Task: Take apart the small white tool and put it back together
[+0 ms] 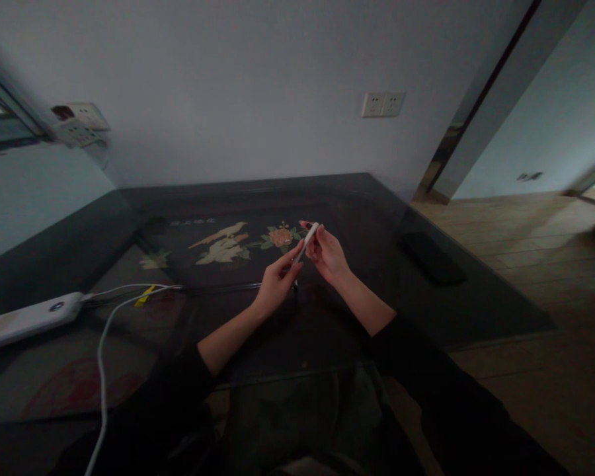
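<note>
Slim white stick-like thing [308, 238], two-handed
Left hand [274, 283] pinches the lower end, right hand [331, 256] grips the top, over a dark glossy table [347, 201].

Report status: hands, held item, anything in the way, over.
Left hand gripping slim white object; right hand closed at its upper end. Tilted above table. White device, cable off left; dark flat object off right; none touching hands.

A bird-and-flower table [476, 307] and plank floor [500, 221] suggest a home.
</note>
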The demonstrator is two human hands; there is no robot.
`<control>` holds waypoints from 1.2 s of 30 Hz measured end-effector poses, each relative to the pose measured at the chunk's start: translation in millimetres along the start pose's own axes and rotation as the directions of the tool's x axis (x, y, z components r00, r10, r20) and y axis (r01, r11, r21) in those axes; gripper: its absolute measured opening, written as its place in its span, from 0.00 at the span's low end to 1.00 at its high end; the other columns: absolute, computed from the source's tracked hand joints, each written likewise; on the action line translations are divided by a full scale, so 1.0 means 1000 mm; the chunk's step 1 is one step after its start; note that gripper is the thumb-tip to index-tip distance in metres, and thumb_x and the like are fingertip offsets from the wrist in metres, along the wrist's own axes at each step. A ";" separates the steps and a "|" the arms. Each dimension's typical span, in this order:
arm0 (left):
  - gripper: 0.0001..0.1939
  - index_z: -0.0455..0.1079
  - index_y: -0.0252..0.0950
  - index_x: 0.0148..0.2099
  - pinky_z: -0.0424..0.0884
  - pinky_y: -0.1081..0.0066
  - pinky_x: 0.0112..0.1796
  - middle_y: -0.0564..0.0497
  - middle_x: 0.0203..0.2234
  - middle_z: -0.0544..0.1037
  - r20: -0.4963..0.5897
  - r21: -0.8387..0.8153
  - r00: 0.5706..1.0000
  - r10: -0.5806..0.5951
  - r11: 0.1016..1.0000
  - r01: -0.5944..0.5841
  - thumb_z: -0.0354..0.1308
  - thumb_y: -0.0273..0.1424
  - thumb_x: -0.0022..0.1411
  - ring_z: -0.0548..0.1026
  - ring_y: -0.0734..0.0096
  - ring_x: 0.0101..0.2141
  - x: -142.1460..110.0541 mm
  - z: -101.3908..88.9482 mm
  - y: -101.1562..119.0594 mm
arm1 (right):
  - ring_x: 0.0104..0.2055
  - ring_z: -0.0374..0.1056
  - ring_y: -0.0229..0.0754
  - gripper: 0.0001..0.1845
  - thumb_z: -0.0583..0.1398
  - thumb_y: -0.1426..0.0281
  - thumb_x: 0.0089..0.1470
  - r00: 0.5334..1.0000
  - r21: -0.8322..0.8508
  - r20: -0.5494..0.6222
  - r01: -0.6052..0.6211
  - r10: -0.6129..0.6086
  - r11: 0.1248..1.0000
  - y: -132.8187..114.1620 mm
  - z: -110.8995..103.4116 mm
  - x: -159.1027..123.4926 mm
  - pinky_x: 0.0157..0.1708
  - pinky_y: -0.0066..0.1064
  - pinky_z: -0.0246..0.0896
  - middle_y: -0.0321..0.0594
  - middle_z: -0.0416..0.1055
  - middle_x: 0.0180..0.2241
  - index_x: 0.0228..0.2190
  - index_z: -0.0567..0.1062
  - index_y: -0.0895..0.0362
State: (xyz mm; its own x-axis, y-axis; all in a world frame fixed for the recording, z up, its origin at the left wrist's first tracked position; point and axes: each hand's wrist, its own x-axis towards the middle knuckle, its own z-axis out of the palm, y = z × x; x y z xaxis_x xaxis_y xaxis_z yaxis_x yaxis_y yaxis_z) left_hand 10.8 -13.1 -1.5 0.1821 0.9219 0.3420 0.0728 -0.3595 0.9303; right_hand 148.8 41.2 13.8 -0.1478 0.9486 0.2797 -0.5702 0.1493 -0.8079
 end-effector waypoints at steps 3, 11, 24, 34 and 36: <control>0.27 0.63 0.37 0.65 0.52 0.78 0.19 0.60 0.19 0.60 0.026 -0.020 1.000 0.005 1.000 -0.004 0.56 0.33 0.65 0.54 0.81 0.19 -0.002 0.001 0.000 | 0.18 0.50 0.30 0.27 0.65 0.47 0.46 1.000 -0.003 -0.012 0.002 -0.003 1.000 -0.001 0.001 0.000 0.17 0.27 0.43 0.27 0.57 0.16 0.39 0.79 0.56; 0.27 0.63 0.39 0.65 0.51 0.78 0.18 0.59 0.18 0.61 0.030 -0.036 1.000 0.008 0.999 -0.007 0.57 0.32 0.64 0.53 0.81 0.18 0.000 -0.001 -0.002 | 0.18 0.49 0.30 0.27 0.65 0.47 0.47 1.000 0.007 -0.017 0.003 -0.003 1.000 -0.001 0.002 0.000 0.18 0.28 0.42 0.27 0.56 0.17 0.39 0.79 0.56; 0.26 0.65 0.37 0.64 0.54 0.78 0.20 0.57 0.21 0.67 -0.062 0.046 0.998 0.025 0.999 -0.022 0.57 0.31 0.63 0.54 0.81 0.20 0.005 -0.006 0.000 | 0.17 0.46 0.29 0.29 0.63 0.43 0.46 1.000 0.013 0.009 -0.004 0.003 1.000 -0.003 0.006 -0.002 0.18 0.29 0.41 0.27 0.56 0.16 0.35 0.79 0.56; 0.26 0.65 0.36 0.63 0.56 0.78 0.20 0.57 0.21 0.68 -0.093 0.073 0.994 0.052 0.996 -0.045 0.56 0.30 0.64 0.55 0.81 0.19 0.006 -0.008 0.002 | 0.17 0.44 0.31 0.28 0.62 0.43 0.46 1.000 -0.026 0.010 -0.004 0.004 1.000 -0.001 0.004 -0.002 0.18 0.29 0.41 0.27 0.56 0.16 0.34 0.78 0.54; 0.26 0.65 0.36 0.64 0.56 0.79 0.20 0.57 0.21 0.69 -0.079 0.079 0.996 0.049 0.996 -0.043 0.57 0.31 0.63 0.56 0.80 0.20 0.005 -0.006 0.002 | 0.18 0.45 0.31 0.28 0.63 0.43 0.46 1.000 -0.023 0.005 -0.003 0.003 1.000 0.000 0.003 -0.002 0.18 0.29 0.41 0.27 0.56 0.17 0.37 0.78 0.54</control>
State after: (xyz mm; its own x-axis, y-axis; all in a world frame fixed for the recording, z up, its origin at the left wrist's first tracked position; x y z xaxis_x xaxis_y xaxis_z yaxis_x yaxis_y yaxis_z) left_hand 5.6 -8.9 3.1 0.1076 0.9117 0.3966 0.1421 -0.4089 0.9015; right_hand 146.8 38.7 14.9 -0.1541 0.9476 0.2798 -0.5511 0.1526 -0.8204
